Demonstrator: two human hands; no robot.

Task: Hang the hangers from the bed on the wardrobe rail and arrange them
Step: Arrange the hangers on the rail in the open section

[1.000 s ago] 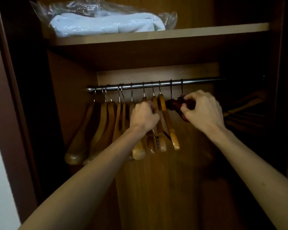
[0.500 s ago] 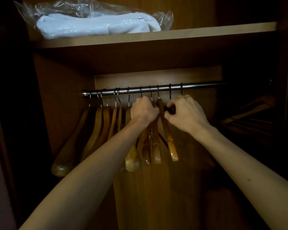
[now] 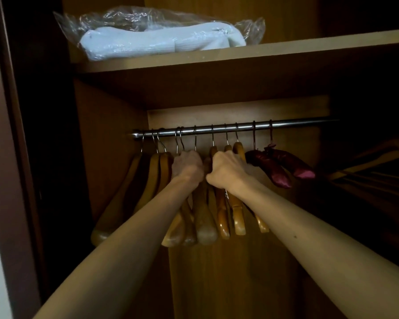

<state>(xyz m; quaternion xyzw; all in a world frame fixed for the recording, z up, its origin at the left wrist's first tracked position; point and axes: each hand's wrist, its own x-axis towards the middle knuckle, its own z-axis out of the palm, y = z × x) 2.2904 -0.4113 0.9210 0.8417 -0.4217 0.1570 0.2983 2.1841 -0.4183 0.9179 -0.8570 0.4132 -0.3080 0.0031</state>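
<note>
A metal wardrobe rail [image 3: 297, 124] runs across the wardrobe under a shelf. Several wooden hangers [image 3: 205, 224] hang from it in a tight bunch at the left and middle. Two dark red padded hangers [image 3: 276, 166] hang to their right, apart from both hands. My left hand [image 3: 186, 165] grips the tops of wooden hangers in the middle of the bunch. My right hand [image 3: 227, 169] grips the tops of the wooden hangers just right of that. The two hands nearly touch. Their fingers are hidden behind the knuckles.
A wooden shelf [image 3: 309, 46] above the rail holds folded white linen in a clear plastic bag [image 3: 157, 38]. More hangers lie in the dark at the right [image 3: 369, 166]. The wardrobe's left wall [image 3: 101, 146] stands close to the leftmost hanger.
My right hand has let go of the dark red hangers and moved left onto the wooden ones. The red hangers now hang free. My left hand stays on the bunch.
</note>
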